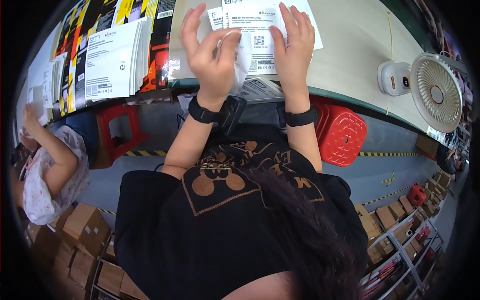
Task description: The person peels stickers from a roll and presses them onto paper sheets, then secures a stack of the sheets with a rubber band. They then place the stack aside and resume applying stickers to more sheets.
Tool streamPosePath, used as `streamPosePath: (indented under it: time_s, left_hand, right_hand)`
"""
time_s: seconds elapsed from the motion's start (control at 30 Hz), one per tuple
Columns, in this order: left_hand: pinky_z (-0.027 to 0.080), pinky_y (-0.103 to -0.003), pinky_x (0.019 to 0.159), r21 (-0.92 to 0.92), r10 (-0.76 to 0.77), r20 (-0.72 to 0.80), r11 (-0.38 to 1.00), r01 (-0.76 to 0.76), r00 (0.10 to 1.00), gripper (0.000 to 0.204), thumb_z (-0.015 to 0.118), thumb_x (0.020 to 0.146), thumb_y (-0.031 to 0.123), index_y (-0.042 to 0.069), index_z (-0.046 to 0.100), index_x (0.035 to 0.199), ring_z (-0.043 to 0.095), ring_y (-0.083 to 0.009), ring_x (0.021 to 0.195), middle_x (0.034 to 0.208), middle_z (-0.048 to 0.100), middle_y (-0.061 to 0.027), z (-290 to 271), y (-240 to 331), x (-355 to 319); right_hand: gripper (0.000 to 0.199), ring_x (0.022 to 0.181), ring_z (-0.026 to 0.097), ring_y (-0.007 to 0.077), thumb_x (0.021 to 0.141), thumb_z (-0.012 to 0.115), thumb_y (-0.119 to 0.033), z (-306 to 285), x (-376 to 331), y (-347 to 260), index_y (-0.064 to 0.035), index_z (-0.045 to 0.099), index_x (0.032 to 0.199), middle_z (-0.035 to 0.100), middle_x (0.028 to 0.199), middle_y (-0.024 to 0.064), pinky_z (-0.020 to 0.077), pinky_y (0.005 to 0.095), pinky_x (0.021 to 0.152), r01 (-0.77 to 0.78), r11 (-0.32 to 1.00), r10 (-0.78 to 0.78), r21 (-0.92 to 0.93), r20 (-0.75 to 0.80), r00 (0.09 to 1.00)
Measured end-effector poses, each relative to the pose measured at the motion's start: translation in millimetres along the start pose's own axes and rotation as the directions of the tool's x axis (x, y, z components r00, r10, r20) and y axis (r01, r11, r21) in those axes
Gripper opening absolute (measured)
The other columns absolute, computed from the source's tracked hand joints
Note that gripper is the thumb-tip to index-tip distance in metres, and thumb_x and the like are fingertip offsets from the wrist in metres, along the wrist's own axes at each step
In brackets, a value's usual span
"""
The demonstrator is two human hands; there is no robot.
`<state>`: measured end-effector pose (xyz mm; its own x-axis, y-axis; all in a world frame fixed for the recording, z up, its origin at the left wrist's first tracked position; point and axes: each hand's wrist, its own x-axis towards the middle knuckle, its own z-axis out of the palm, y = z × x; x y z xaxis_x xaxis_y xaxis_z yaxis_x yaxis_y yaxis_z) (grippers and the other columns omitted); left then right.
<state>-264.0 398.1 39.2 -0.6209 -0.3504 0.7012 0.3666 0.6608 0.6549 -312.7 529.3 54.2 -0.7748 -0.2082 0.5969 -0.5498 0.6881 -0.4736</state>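
My left hand (212, 62) is closed, thumb and index finger pinching a thin white sheet (243, 59) that hangs curled beside the palm. Flat on the table, printed white leaflets (250, 22) lie overlapping between my hands. Along the right edge of these leaflets rests my right hand (293, 47), its fingers stretched out and the thumb apart. Nearer to me, a folded printed paper stack (261, 89) sits at the table's front edge, below the hanging sheet. My left hand partly covers the leaflets.
To the left, a leaflet stack (112, 62) lies on black, yellow and orange printed packages (160, 55). A white fan (436, 94) and a small white device (394, 78) stand at the right. Red stools (345, 135) are under the table. A co-worker (55, 160) sits far left.
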Motion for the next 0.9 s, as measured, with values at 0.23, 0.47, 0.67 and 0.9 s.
streamPosePath:
  time_s: [0.23,0.47,0.67,0.9]
  left_hand:
    - [0.043,-0.032,0.087,-0.412,-0.334,0.64,0.612,0.675,0.693,0.008,0.059,0.08,0.005,-0.003,0.062,0.08,0.051,-0.0271,0.108,0.121,0.05,-0.016,-56.6,9.6,-36.4]
    - [0.048,-0.028,0.074,-0.425,-0.167,0.677,0.706,0.566,0.717,0.009,0.056,0.076,-0.004,-0.002,0.061,0.083,0.059,-0.0204,0.087,0.104,0.06,-0.0112,-76.4,-5.0,-45.4]
    - [0.048,-0.026,0.072,-0.215,0.04,0.581,0.971,0.106,0.813,0.01,0.057,0.075,-0.006,-0.002,0.062,0.083,0.061,-0.0188,0.082,0.095,0.062,-0.0107,-61.4,5.1,-39.1]
    - [0.047,-0.025,0.062,-0.057,0.054,0.473,0.998,-0.031,0.88,0.014,0.06,0.075,-0.003,0.001,0.064,0.088,0.061,-0.0199,0.073,0.088,0.063,-0.0087,-57.7,32.2,22.6]
  right_hand:
    - [0.038,0.119,0.036,0.0361,0.085,0.052,-0.011,1.9,-5.0,8.7,-0.0054,0.05,0.122,0.044,0.127,0.0181,0.0269,0.0418,0.101,-0.095,0.989,0.083,0.117,0.103,0.991]
    - [0.045,0.121,0.036,0.0345,0.083,0.058,-0.015,12.0,-14.2,31.7,-0.0085,0.046,0.126,0.043,0.129,0.0166,0.0282,0.0394,0.1,-0.122,0.992,0.106,0.035,0.296,0.949]
    - [0.046,0.114,0.042,0.0298,0.082,0.056,-0.005,2.5,-4.9,20.1,-0.0058,0.044,0.126,0.047,0.121,0.0175,0.0336,0.0376,0.096,-0.078,0.984,0.074,0.16,0.031,0.997]
    - [0.049,0.119,0.039,0.0271,0.084,0.057,-0.014,-26.0,-4.8,44.1,-0.006,0.041,0.13,0.047,0.123,0.0147,0.0322,0.0376,0.098,-0.252,0.828,0.25,0.501,0.071,0.966]
